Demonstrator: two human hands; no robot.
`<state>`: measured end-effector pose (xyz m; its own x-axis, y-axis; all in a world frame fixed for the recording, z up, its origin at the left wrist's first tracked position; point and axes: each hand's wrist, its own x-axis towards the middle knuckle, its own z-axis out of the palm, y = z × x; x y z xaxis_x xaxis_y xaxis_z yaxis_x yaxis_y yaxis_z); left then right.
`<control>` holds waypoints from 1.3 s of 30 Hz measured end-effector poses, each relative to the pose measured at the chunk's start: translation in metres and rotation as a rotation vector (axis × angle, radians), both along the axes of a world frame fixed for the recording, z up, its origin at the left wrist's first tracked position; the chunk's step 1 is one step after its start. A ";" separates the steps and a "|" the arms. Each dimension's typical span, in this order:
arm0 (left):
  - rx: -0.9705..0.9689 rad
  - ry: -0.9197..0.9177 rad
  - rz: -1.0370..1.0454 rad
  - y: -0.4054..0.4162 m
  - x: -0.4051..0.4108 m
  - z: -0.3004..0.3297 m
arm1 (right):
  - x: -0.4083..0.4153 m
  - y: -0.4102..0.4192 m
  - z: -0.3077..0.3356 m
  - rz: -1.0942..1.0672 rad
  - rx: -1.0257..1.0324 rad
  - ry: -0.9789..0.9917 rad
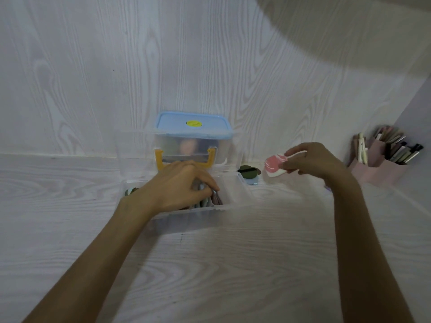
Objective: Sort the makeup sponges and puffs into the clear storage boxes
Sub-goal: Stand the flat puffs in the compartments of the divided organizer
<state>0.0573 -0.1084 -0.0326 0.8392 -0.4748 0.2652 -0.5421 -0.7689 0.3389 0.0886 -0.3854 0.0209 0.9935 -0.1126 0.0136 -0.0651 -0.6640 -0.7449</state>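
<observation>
— Two hands, two jobs: your right hand holds the pink-and-white sponge up above the desk, well to the right of the open clear box. Which way does it have to travel?

— Leftward and down, toward you a little. The sponge sticks out of the left side of your fingers, its long axis running roughly level, so its free end already points at the box.

— How are those fingers set?

— Thumb and fingertips pinch the sponge's right end; the rest of it hangs clear.

— And your left hand?

— It sits inside the box, fingers curled down onto the upright puffs in the middle compartment. Whether they grip one or only press them aside, you cannot tell from here.

— So which compartment is open to you?

— The right-hand section of the box looks bare, and it is the nearer one to your right hand; the left hand covers the middle one.

— Anything else waiting?

— A dark green puff lies on the desk just beside the box's right rim, between box and sponge, and the blue-lidded box stands closed behind
</observation>
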 end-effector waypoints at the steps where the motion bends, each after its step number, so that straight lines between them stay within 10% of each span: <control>1: -0.002 -0.010 0.007 -0.002 0.000 -0.001 | -0.009 0.008 0.009 0.061 0.014 -0.006; 28: 0.098 0.009 -0.008 -0.023 -0.002 -0.014 | -0.018 0.076 -0.005 0.464 -0.218 0.343; 33: 0.131 -0.021 -0.061 -0.021 0.002 -0.018 | -0.003 0.026 0.001 0.149 0.007 0.025; 39: 0.102 -0.009 -0.064 -0.021 0.001 -0.019 | 0.043 0.029 -0.085 0.120 -0.361 -0.112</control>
